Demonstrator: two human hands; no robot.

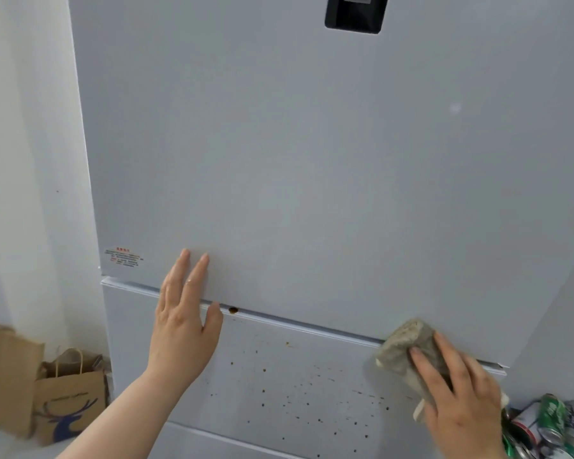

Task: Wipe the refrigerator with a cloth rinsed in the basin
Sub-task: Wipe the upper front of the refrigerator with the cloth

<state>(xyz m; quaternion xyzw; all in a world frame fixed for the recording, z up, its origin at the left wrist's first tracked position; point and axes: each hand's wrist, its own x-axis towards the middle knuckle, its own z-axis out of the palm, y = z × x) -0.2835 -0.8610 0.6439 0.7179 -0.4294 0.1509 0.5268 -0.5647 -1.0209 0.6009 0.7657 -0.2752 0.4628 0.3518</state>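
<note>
The pale grey refrigerator [295, 160] fills most of the view. Its upper door ends at a seam, and the drawer front [279, 376] below is speckled with brown spots. My left hand [184, 323] lies flat with straight fingers on the lower edge of the upper door, thumb at the seam. My right hand [458, 399] presses a folded grey-beige cloth [405, 346] against the seam at the right, fingers spread over it. The basin is out of view.
A black display panel [355, 13] sits at the door's top. Two brown paper bags [67, 395] stand on the floor by the white wall at the left. Crushed drink cans [550, 429] lie at the lower right.
</note>
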